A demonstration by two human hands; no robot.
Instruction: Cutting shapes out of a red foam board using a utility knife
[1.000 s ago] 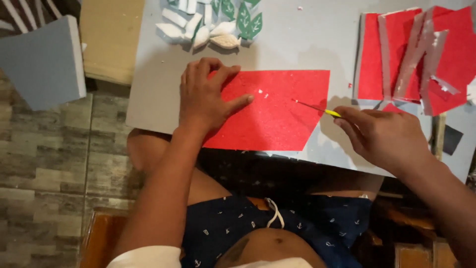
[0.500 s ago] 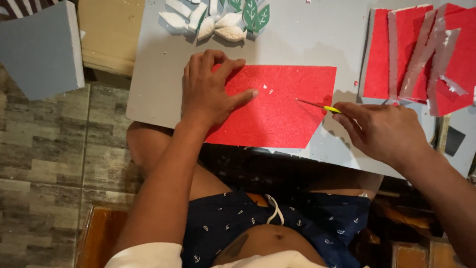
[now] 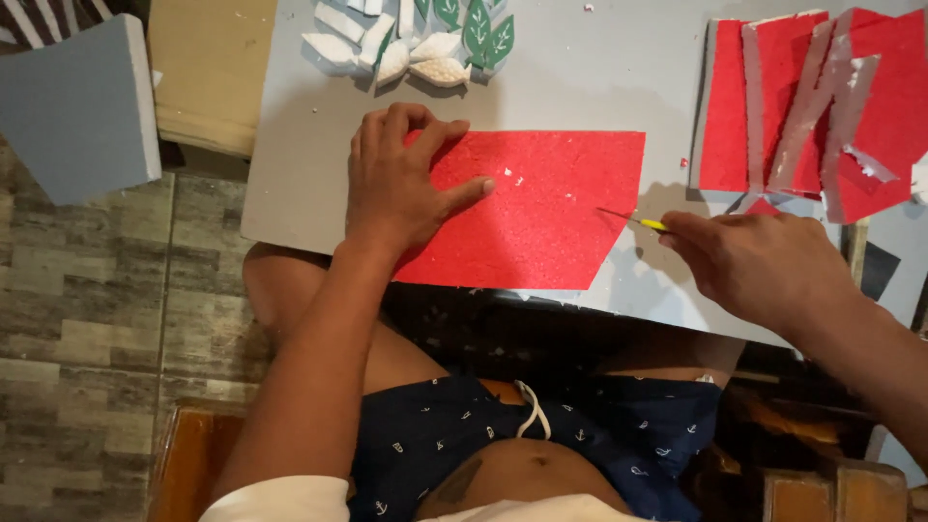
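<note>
A red glitter foam sheet [image 3: 551, 208] lies on a grey board [image 3: 570, 82] across my lap. My left hand [image 3: 401, 179] presses flat on the sheet's left end, fingers spread. My right hand [image 3: 759, 266] grips a thin craft knife with a yellow collar [image 3: 650, 223]. Its blade tip rests at the sheet's right edge.
White and green leaf-shaped foam pieces [image 3: 425, 34] lie at the board's far edge. Red foam offcuts with grey strips [image 3: 822, 106] are piled at the far right. A grey foam block [image 3: 82, 106] sits on the floor at left, beside a tan board [image 3: 208, 72].
The knife has slid rightward from inside the sheet to its right edge. My left hand stays pressed on the sheet.
</note>
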